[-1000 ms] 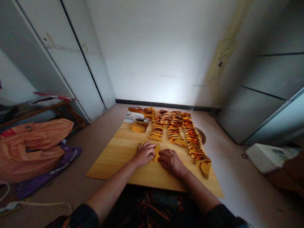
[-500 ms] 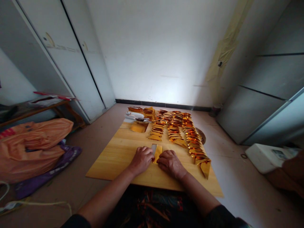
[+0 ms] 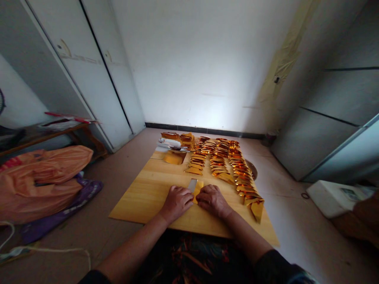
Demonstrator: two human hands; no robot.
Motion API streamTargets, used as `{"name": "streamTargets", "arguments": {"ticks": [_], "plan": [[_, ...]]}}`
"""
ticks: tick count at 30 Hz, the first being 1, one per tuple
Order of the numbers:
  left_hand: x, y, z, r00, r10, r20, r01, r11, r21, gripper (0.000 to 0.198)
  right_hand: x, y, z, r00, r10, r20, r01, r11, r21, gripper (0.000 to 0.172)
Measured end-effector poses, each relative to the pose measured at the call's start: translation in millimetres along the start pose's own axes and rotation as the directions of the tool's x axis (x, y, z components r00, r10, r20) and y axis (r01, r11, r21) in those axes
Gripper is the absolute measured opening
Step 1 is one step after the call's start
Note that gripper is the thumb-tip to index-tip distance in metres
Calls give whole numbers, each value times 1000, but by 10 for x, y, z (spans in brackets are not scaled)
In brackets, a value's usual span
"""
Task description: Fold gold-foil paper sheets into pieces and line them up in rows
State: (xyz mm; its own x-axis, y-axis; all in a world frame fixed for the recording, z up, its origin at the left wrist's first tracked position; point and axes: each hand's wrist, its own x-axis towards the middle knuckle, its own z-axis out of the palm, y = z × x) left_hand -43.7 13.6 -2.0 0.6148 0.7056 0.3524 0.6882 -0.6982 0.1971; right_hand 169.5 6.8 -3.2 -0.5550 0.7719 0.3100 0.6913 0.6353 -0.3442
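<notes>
A small sheet of gold foil paper [image 3: 200, 185] lies on the wooden board [image 3: 142, 189] in front of me, with a pale grey strip [image 3: 192, 185] along its left side. My left hand [image 3: 177, 202] has its fingers curled onto the paper's lower left edge. From the other side, my right hand [image 3: 213, 200] bends its fingers over the right edge. Both hands rest low, close together, and their fingertips partly hide the sheet. Rows of folded gold paper pieces [image 3: 243, 182] stand overlapping to the right and beyond my hands.
At the board's far left lie a stack of gold paper [image 3: 187, 139], a white packet [image 3: 169, 142] and a round-ended opening [image 3: 174, 158]. Orange bags [image 3: 68, 161] and a white cable [image 3: 63, 250] lie on the floor at left. A white box [image 3: 328, 197] stands at right.
My left fingers have shifted slightly inward over the paper's lower part, and less of it shows between my hands. The grey strip now tilts more to the right. The view has moved slightly.
</notes>
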Motion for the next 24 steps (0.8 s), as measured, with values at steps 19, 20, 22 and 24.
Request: {"name": "streamTargets", "arguments": {"ticks": [19, 20, 22, 24], "plan": [[-19, 29, -11, 998, -4, -65, 3, 1000, -14, 13, -2, 63, -43, 999, -26, 22, 26, 1000, 10, 16], [-20, 29, -16, 998, -2, -56, 1, 1000, -18, 13, 4, 69, -47, 999, -24, 29, 24, 1000, 16, 17], [-21, 25, -15, 998, -2, -56, 0, 1000, -23, 12, 17, 85, -54, 999, -19, 42, 18, 1000, 24, 18], [-19, 21, -3, 998, -6, -58, 5, 1000, -22, 14, 33, 98, -61, 999, -8, 51, 7, 1000, 23, 17]]}}
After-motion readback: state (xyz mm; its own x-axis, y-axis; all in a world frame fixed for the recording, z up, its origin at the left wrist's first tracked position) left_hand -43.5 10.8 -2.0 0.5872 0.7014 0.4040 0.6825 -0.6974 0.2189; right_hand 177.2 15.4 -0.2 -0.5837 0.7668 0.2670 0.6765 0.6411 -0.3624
